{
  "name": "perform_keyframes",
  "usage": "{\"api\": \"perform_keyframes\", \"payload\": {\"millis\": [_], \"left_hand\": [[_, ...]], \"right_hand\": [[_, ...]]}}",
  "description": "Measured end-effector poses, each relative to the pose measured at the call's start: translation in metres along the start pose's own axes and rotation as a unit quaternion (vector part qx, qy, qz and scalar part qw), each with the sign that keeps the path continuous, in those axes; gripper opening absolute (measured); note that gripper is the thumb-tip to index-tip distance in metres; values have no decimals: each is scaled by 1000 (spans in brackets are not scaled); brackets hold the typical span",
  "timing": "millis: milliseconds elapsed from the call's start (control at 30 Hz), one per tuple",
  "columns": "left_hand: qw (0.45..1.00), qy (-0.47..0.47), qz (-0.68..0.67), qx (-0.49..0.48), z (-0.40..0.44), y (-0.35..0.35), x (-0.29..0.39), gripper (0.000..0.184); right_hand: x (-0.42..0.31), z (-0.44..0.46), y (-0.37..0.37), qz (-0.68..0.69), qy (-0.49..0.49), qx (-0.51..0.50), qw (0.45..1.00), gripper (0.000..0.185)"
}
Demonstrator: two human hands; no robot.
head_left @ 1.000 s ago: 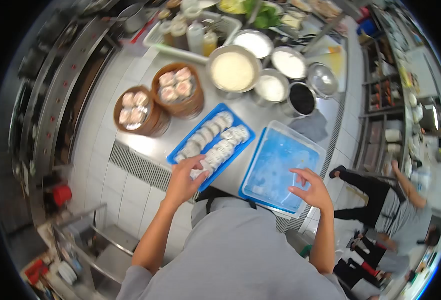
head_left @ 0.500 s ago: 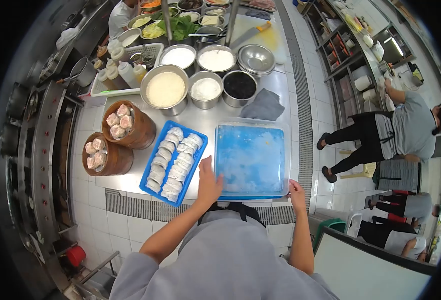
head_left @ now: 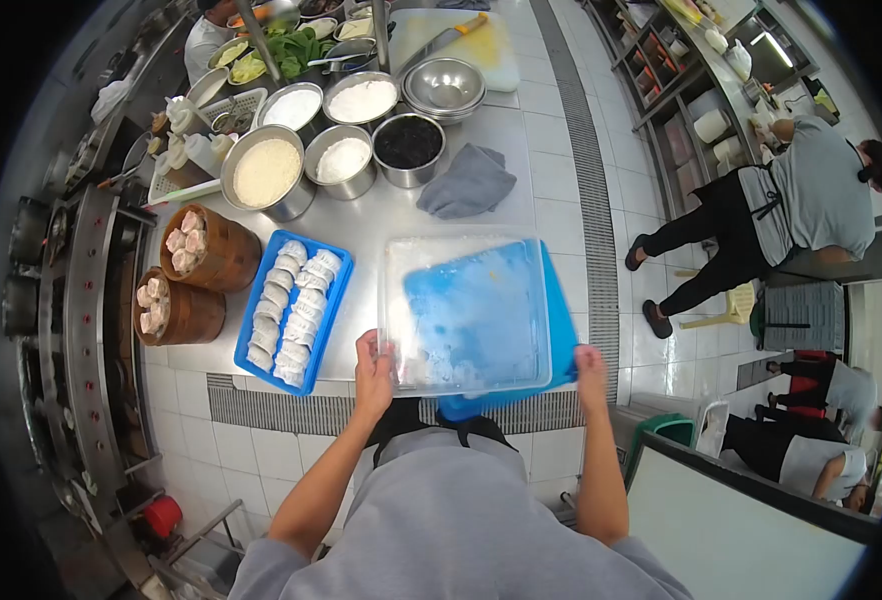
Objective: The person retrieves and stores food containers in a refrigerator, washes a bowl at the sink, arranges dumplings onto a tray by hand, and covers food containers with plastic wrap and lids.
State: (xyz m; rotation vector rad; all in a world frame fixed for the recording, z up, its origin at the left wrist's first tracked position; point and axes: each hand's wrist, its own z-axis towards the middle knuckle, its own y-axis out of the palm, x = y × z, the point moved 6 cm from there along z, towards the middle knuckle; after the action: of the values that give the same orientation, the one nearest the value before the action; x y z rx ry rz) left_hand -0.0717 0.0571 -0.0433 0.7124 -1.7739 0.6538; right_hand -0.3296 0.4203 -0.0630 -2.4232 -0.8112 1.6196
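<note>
A clear plastic lid or shallow box (head_left: 466,365) lies at the front of the steel table, over a flat blue tray (head_left: 561,320). The blue tray sits askew beneath it and sticks out at the right and front. My left hand (head_left: 372,380) is closed on the clear piece's left front edge. At the blue tray's right front corner, my right hand (head_left: 591,380) is closed on its edge, slightly blurred. Left of my left hand stands a blue tray of pleated dumplings (head_left: 301,312) in two rows.
Two round wooden steamers (head_left: 223,262) with open-topped dumplings stand at the left. Behind are steel bowls (head_left: 343,165) of white and black ingredients, a grey cloth (head_left: 468,182), squeeze bottles (head_left: 201,152) and a knife (head_left: 441,42) on a cutting board. A co-worker (head_left: 801,195) stands at the right.
The blue tray has turned and slid out right and forward from under the clear piece. My left hand has gone down to the clear piece's left edge. The view has shifted.
</note>
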Motion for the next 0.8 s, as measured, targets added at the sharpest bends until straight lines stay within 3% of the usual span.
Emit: {"api": "perform_keyframes", "payload": {"millis": [67,100,133,200,267,333,367,400,433,500,533,567,600,633,700,733,800], "left_hand": [[999,20,38,32,-15,2,18,36],[997,31,57,48,-19,1,24,35],[996,34,58,55,-19,1,23,35],[999,-17,-4,52,-17,3,9,37],[998,-39,18,56,-16,8,10,37],[996,-60,39,56,-14,9,0,37],[981,46,166,89,-11,4,-2,37],[938,149,288,120,-13,6,2,38],[938,151,287,120,-18,8,15,38],[850,142,455,224,-36,8,64,45],[849,145,456,225,-34,7,69,45],[940,103,291,145,-28,6,61,49],[990,54,113,59,-26,12,54,53],[990,54,114,59,-28,15,59,53],[1000,-20,16,-9,-30,30,60,54],[998,-1,26,52,-32,31,55,47],[993,29,82,79,-32,19,32,46]], "right_hand": [[12,18,-69,-35,-92,100,990,38],[26,27,-117,-64,-104,208,971,38],[-16,4,-144,-1,-81,211,974,37],[-8,13,-236,60,-141,291,944,34],[-24,9,-297,89,-181,317,927,28],[-34,14,-305,145,-176,304,925,27],[-37,16,-307,198,-167,290,921,25],[-29,25,-295,225,-154,262,926,25],[-17,38,-279,213,-144,253,933,24],[-39,28,-189,229,-106,166,953,23],[-33,32,-145,209,-107,131,963,22],[-46,16,-92,249,-87,88,960,23],[-45,8,-49,257,-55,57,963,23],[-46,4,-10,284,-92,35,954,24],[-52,-11,43,195,-138,92,967,29],[-62,-19,56,196,-139,88,967,29],[-82,-34,65,34,-93,118,988,31]]}}
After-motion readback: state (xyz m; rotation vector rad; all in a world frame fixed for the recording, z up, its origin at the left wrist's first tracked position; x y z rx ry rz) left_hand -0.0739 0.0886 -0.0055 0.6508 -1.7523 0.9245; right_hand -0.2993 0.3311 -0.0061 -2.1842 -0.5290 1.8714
